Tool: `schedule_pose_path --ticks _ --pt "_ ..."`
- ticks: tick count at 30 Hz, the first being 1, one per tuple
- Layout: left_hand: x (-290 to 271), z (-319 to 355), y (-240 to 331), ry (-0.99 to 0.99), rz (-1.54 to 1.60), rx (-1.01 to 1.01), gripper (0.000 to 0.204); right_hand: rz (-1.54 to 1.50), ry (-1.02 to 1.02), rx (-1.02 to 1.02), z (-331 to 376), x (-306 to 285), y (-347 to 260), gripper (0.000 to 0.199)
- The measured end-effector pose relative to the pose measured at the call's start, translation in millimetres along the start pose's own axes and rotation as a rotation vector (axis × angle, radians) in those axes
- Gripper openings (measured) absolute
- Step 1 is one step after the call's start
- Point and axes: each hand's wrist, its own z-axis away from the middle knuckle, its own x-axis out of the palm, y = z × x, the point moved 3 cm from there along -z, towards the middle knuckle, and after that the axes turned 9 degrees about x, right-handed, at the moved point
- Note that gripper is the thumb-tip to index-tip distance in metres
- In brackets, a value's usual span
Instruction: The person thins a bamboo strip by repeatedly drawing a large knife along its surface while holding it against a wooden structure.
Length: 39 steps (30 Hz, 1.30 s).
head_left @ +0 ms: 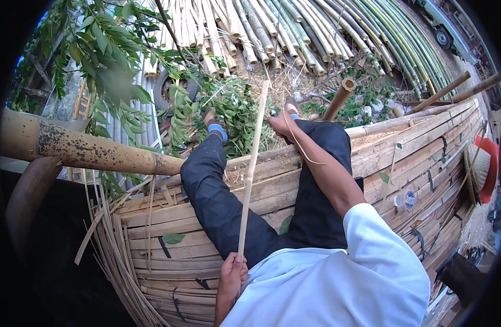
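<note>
The work in hand seems to be shaving or trimming a long, flat, pale bamboo strip point(252, 169); the next move is probably calling for a steady hold low down while a blade is meeting the strip's edge. The left hand point(232, 275) is gripping the strip's lower end, fingers closing round it, in front of the white shirt point(329, 286). From there the strip is slanting upward, its tip showing past the far edge of the broad stack of light-brown bamboo slats point(386, 158) on which the person is sitting. The right hand point(283, 125) is showing beyond that far edge, just right of the strip's upper part and seemingly apart; its fingers are curling round a small dark object point(274, 113), perhaps a knife handle, while a thin, pale, curved sliver point(316, 162) is trailing across the forearm
</note>
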Motion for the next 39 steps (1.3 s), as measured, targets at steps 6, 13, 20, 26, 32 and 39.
schedule_pose_path --ticks 6,13,20,26,32,39 --pt "-15.0 -36.5 31.6 0.249 -0.019 0.246 0.024 -1.51 -0.584 0.538 33.1 63.5 21.3 0.034" --pt "-15.6 -62.1 47.3 0.247 -0.013 0.271 0.024 -1.057 -0.715 0.034 190.3 34.2 -19.8 0.018" --pt "-4.2 -76.2 40.5 0.153 -0.045 0.241 0.022 -0.309 0.368 -0.409 247.1 -90.4 65.0 0.019" --pt "12.8 -88.1 44.2 0.091 -0.068 0.227 0.021 -0.115 0.626 -0.234 255.7 -121.4 227.4 0.051" --pt "13.5 -88.2 43.8 0.1 -0.099 0.241 0.022 -0.115 0.506 -0.247 268.7 -104.4 241.5 0.067" --pt "15.8 -87.8 41.3 0.114 -0.134 0.241 0.022 -0.001 0.498 -0.245 273.6 -98.1 224.9 0.07"
